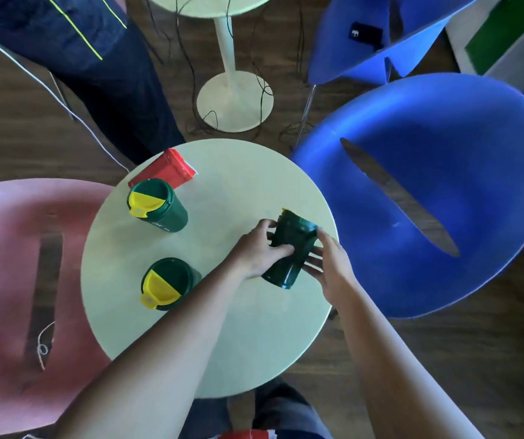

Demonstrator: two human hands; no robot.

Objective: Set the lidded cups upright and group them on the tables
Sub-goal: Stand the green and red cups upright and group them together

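On the round pale green table [238, 327] stand two upright dark green cups with green-and-yellow lids: one [159, 205] at the far left, one [167, 283] nearer me on the left. A third dark green cup [290, 248] is tilted on its side near the table's right edge, its lidded end pointing away from me. My left hand [259, 248] grips its left side and my right hand [330, 261] holds its right side. A red lidded cup [162, 169] lies on its side at the table's far left edge, behind the far green cup.
A large blue chair [444, 191] stands right of the table, a pink chair [17, 296] to its left. Another person's dark trouser legs [105, 74] are at the far left. A second white pedestal table [232, 90] with dangling cables stands beyond.
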